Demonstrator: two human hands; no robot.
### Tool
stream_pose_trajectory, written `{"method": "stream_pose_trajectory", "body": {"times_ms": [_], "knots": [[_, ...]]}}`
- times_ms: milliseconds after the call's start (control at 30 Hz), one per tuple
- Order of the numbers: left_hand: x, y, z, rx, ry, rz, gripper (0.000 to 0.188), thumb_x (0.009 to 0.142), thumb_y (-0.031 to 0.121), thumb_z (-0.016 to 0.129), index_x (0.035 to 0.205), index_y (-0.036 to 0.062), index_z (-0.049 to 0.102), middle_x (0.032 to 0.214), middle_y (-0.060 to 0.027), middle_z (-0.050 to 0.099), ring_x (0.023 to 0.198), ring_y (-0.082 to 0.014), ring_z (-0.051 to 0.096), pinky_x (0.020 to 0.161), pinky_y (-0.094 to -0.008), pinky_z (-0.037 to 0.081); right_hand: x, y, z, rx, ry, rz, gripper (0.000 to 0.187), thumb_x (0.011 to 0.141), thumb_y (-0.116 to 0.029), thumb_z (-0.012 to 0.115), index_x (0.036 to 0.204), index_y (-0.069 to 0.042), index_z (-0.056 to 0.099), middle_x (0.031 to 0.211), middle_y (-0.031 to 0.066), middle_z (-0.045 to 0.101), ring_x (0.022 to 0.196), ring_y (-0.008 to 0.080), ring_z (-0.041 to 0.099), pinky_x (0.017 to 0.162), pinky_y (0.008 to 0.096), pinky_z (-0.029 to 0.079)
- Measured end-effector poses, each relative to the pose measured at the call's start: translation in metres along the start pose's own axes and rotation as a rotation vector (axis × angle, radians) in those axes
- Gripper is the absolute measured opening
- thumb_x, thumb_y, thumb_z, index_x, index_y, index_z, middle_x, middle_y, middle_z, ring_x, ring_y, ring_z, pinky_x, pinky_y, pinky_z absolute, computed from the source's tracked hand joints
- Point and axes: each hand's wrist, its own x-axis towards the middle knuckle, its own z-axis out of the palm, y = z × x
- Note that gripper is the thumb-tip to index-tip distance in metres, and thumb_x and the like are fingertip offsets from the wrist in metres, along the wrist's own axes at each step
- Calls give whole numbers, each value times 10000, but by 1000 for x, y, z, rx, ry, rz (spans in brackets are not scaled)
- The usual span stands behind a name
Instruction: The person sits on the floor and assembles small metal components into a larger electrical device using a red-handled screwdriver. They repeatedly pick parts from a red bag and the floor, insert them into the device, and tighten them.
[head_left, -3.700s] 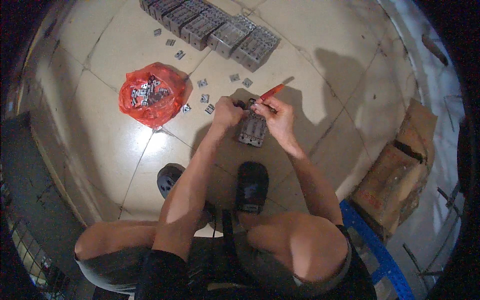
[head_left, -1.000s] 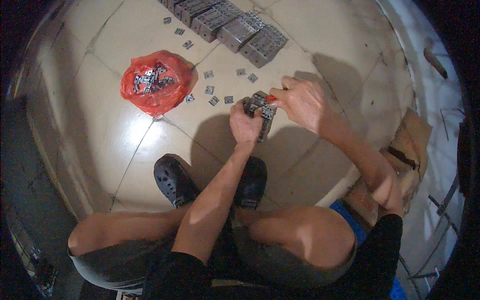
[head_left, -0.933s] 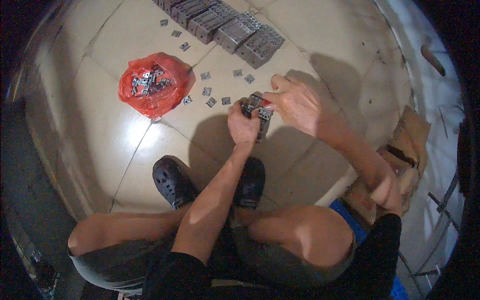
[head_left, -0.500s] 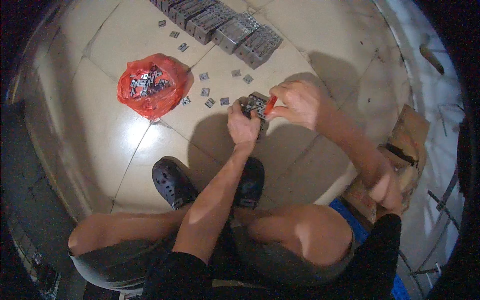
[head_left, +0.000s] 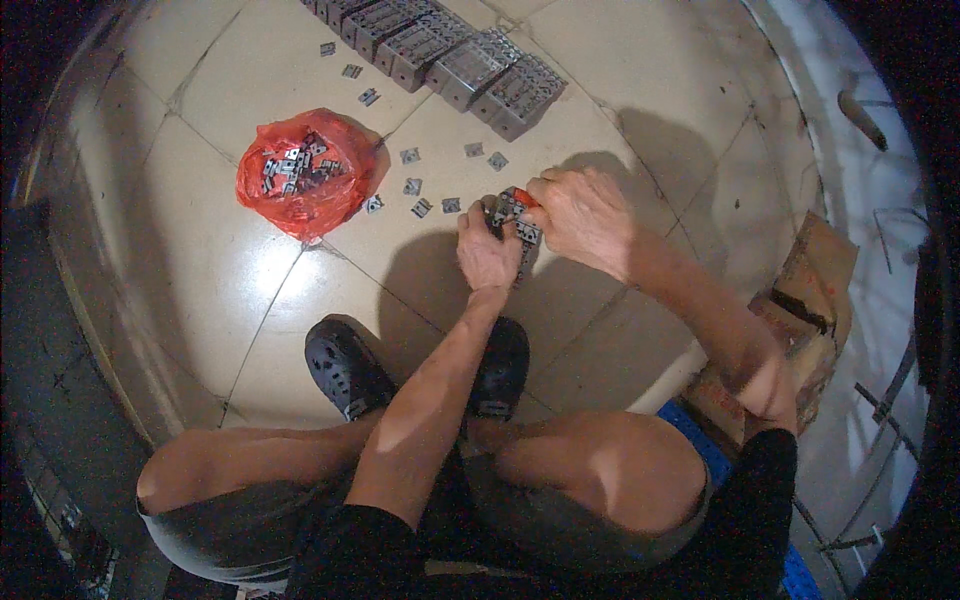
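My left hand (head_left: 487, 255) is closed around a grey metal block (head_left: 528, 236) with a patterned, perforated-looking top, held just above the tiled floor in front of my shoes. My right hand (head_left: 585, 215) is closed on a small red-handled tool (head_left: 524, 198), only part of which shows past the fingers, against the upper end of the block. Its tip is hidden, so I cannot tell its exact kind. Several small square metal plates, such as this plate (head_left: 451, 205), lie beyond my left hand. A red plastic bag (head_left: 262, 205) holding many similar pieces sits farther left.
A row of grey metal blocks (head_left: 517, 112) stands at the far side. Torn cardboard (head_left: 815, 265) lies at the right, with a blue strip (head_left: 694, 437) beside my knee. My dark clogs (head_left: 345, 365) rest on the floor below my hands.
My right hand has shifted slightly left and inward, its fingers now covering more of the red-handled tool. The left hand still grips the block in nearly the same place.
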Motion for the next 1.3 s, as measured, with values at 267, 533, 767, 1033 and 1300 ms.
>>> {"method": "stream_pose_trajectory", "body": {"times_ms": [267,533,767,1033,1300], "knots": [[2,-5,4,-12,33,61,436,824,124,731,1239,45,621,1118,-236,627,1028,-457,647,886,-521,533,-5,12,11,-301,34,-340,214,811,-187,712,976,-51,709,1003,120,696,962,311,697,858,405,576],[4,-9,0,-37,25,65,478,791,144,771,1218,-31,645,1072,-253,677,995,-419,679,886,-478,540,-29,-17,71,713,562,179,321,895,16,642,1214,-13,669,1434,153,587,1176,316,660,961,361,557],[4,-36,2,-117,-59,88,528,811,117,820,1270,-52,619,1150,-243,692,1030,-325,715,920,-405,562,-21,-19,93,1279,936,287,300,1029,21,544,1324,-25,568,1151,103,687,1026,167,687,876,319,549],[1,-50,-2,-377,-155,19,568,761,18,842,1273,-63,609,1184,-232,670,1082,-332,685,954,-415,547,-12,-2,114,595,519,309,195,985,-44,608,1156,-53,514,918,203,680,845,443,696,692,488,545],[0,-42,-8,-380,-166,-21,598,753,1,848,1291,-60,596,1183,-216,686,1085,-291,689,946,-384,550,-8,-1,113,595,538,291,92,1001,-92,575,1078,-55,540,895,219,698,847,464,696,689,535,545]]}}
